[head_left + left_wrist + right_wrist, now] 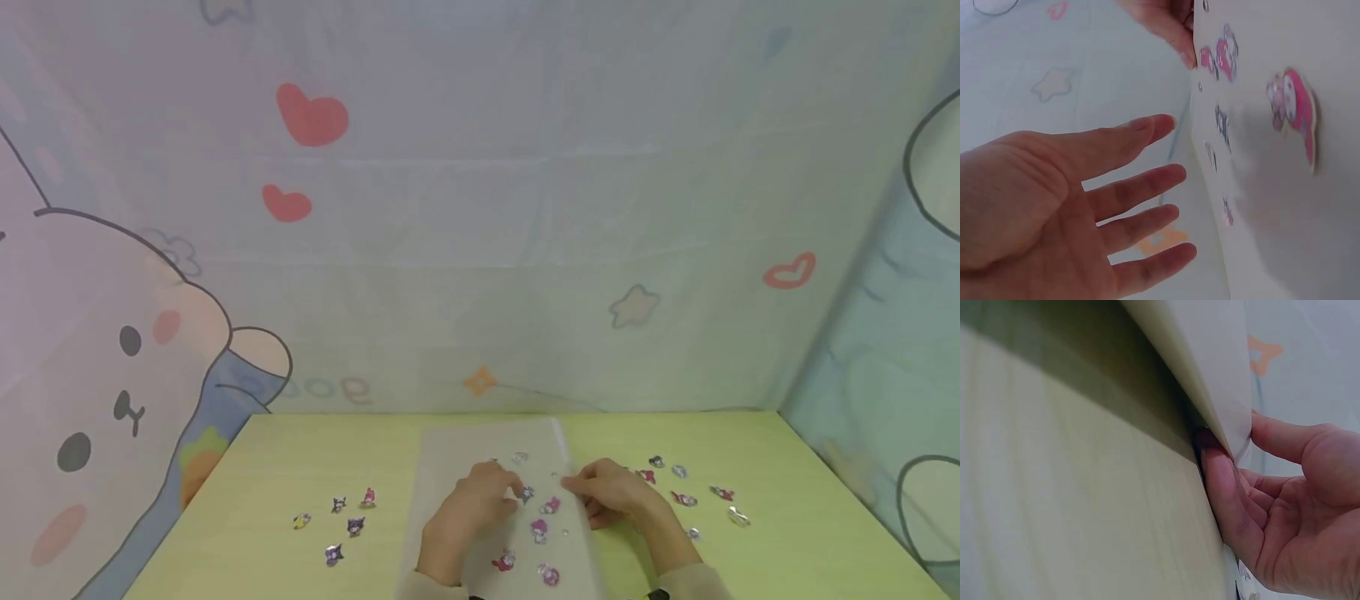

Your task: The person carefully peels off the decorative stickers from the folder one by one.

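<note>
A white page (442, 454), possibly of a booklet, lies on the table with several cartoon character stickers on it, among them a pink-hooded one (1300, 106). My right hand (618, 493) pinches the page's right edge, thumb on top and fingers beneath. In the right wrist view that edge (1216, 369) is raised off the table. Over the middle of the page is my left hand (476, 500), its fingers spread and nothing held. Near its fingertips lies a dark sticker (527, 494). Part of the page is hidden under the left hand.
On the pale yellow-green table (225, 500), several loose stickers (355, 526) lie left of the page. More stickers (684, 499) are scattered to the right, beside the right hand. A printed cloth (480, 208) hangs behind the table.
</note>
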